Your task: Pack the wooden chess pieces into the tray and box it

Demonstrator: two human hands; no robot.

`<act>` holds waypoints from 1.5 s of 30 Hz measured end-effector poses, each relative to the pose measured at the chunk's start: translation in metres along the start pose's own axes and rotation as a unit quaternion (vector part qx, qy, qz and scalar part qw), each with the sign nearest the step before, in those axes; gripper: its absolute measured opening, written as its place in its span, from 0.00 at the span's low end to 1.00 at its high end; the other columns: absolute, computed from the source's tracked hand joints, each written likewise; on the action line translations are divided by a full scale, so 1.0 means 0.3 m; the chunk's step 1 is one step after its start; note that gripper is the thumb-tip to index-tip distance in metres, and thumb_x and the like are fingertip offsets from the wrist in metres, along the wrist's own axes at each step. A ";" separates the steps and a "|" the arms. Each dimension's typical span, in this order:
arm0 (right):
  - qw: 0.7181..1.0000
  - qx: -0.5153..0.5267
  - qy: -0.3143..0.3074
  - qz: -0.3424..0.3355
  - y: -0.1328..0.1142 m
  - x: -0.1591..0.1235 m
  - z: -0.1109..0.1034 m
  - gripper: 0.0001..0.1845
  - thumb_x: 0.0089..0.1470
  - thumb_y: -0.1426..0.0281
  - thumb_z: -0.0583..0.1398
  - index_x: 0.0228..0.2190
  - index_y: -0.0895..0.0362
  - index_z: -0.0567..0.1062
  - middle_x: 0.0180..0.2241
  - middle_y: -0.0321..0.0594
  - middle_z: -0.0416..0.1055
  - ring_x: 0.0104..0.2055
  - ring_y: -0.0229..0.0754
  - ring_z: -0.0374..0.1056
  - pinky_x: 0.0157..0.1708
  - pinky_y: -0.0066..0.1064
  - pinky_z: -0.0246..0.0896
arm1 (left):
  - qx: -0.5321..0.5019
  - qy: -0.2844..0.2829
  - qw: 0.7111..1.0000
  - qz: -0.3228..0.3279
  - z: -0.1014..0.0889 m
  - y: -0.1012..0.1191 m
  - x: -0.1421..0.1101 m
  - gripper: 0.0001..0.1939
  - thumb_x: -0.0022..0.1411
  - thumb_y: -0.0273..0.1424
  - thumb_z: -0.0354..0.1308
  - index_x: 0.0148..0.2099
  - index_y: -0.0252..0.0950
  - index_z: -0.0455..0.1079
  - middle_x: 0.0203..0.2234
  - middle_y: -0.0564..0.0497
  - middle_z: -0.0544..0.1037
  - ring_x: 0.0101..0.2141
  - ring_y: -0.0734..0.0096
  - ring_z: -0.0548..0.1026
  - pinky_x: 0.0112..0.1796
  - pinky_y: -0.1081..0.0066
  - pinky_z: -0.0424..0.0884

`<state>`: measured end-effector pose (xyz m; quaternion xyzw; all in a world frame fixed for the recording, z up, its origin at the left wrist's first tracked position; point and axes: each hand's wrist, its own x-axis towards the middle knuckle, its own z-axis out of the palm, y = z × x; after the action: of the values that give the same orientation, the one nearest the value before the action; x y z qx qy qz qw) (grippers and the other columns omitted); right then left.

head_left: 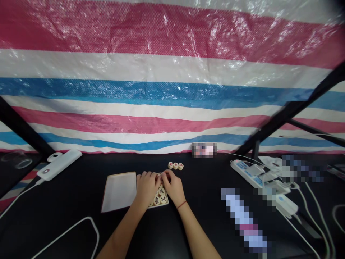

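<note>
A shallow box (159, 205) on the black table holds several round cream Chinese chess pieces (163, 199) with dark characters. My left hand (147, 185) lies palm down across its left part, fingers reaching toward the far edge and hiding pieces beneath. Over the far right corner is my right hand (172, 182), wearing a thin red cord, with its fingers bent around a chess piece (159, 175), mostly covered. Just beyond my hands, three pieces with red characters (175, 166) stand in a short row. A pale open lid (120, 192) adjoins the box on the left.
Farther left lies a white power bank (59, 165) with a white cable (87, 218) running along the table (153, 237). A power strip (258, 183) with plugs and cords occupies the right side. Striped sheeting (148, 90) hangs behind, between black frame bars (285, 113).
</note>
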<state>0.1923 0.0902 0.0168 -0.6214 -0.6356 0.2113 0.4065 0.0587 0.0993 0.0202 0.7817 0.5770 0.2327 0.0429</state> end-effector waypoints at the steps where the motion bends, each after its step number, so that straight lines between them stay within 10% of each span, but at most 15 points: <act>1: 1.000 0.003 -0.003 0.002 0.002 0.000 0.000 0.13 0.60 0.62 0.52 0.32 0.54 0.73 0.27 0.37 0.76 0.30 0.42 0.73 0.31 0.28 0.62 | -0.014 -0.002 1.000 -0.001 0.001 0.000 -0.002 0.11 0.64 0.33 0.53 0.32 0.37 0.73 0.27 0.46 0.77 0.33 0.58 0.73 0.35 0.64 0.61; 9: 0.996 -0.004 0.015 -0.092 0.003 0.002 -0.013 0.15 0.53 0.72 0.55 0.42 0.55 0.74 0.40 0.42 0.75 0.43 0.46 0.70 0.46 0.37 0.64 | -0.126 0.022 0.991 -0.047 -0.039 -0.002 0.011 0.06 0.63 0.35 0.55 0.38 0.40 0.71 0.30 0.52 0.79 0.33 0.63 0.75 0.35 0.67 0.63; 18: 0.983 -0.017 0.028 -0.178 -0.022 0.006 -0.045 0.13 0.55 0.68 0.59 0.43 0.53 0.74 0.41 0.43 0.76 0.44 0.46 0.69 0.47 0.39 0.62 | -0.429 0.013 0.893 -0.138 -0.053 -0.017 -0.010 0.13 0.60 0.42 0.56 0.39 0.38 0.69 0.37 0.49 0.79 0.36 0.67 0.78 0.37 0.69 0.72; 23: 0.963 -0.092 0.246 -0.054 0.142 0.068 -0.138 0.16 0.55 0.61 0.56 0.40 0.58 0.75 0.38 0.48 0.75 0.39 0.48 0.69 0.42 0.39 0.63 | -0.550 0.111 0.803 -0.200 -0.019 -0.053 0.000 0.14 0.58 0.40 0.60 0.40 0.37 0.67 0.40 0.44 0.79 0.44 0.62 0.78 0.44 0.64 0.73; 27: 0.960 -0.157 0.230 0.012 0.290 0.096 -0.180 0.20 0.52 0.59 0.55 0.39 0.61 0.76 0.35 0.50 0.76 0.36 0.50 0.68 0.40 0.40 0.61 | -0.560 0.110 0.793 -0.212 -0.003 -0.088 0.010 0.20 0.58 0.41 0.60 0.49 0.37 0.68 0.36 0.47 0.79 0.41 0.62 0.80 0.44 0.61 0.74; 34: 0.960 -0.221 0.163 0.050 0.322 0.091 -0.152 0.12 0.53 0.63 0.55 0.33 0.55 0.76 0.34 0.43 0.77 0.39 0.50 0.65 0.36 0.36 0.57 | -0.537 0.103 0.811 -0.209 0.037 -0.116 0.009 0.21 0.56 0.36 0.62 0.51 0.36 0.70 0.45 0.43 0.77 0.43 0.63 0.78 0.45 0.65 0.74; 40: 0.970 -0.122 0.210 -0.026 0.189 0.078 -0.148 0.16 0.57 0.61 0.54 0.33 0.58 0.76 0.37 0.48 0.75 0.41 0.49 0.68 0.43 0.40 0.60 | -0.380 0.096 0.915 -0.096 -0.020 -0.088 -0.004 0.15 0.61 0.33 0.57 0.50 0.40 0.70 0.40 0.48 0.76 0.39 0.68 0.76 0.43 0.66 0.74; 45: 0.986 0.044 0.023 -0.157 -0.015 0.014 -0.072 0.12 0.54 0.62 0.60 0.39 0.54 0.75 0.37 0.42 0.75 0.39 0.44 0.70 0.41 0.36 0.66 | -0.284 0.073 0.956 0.001 -0.036 -0.044 -0.026 0.14 0.59 0.25 0.56 0.47 0.41 0.69 0.36 0.51 0.75 0.37 0.68 0.75 0.40 0.67 0.73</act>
<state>0.2067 0.0885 0.0339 -0.5004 -0.7059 0.1585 0.4756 0.0408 0.0944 0.0228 0.7188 0.4878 0.4433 0.2211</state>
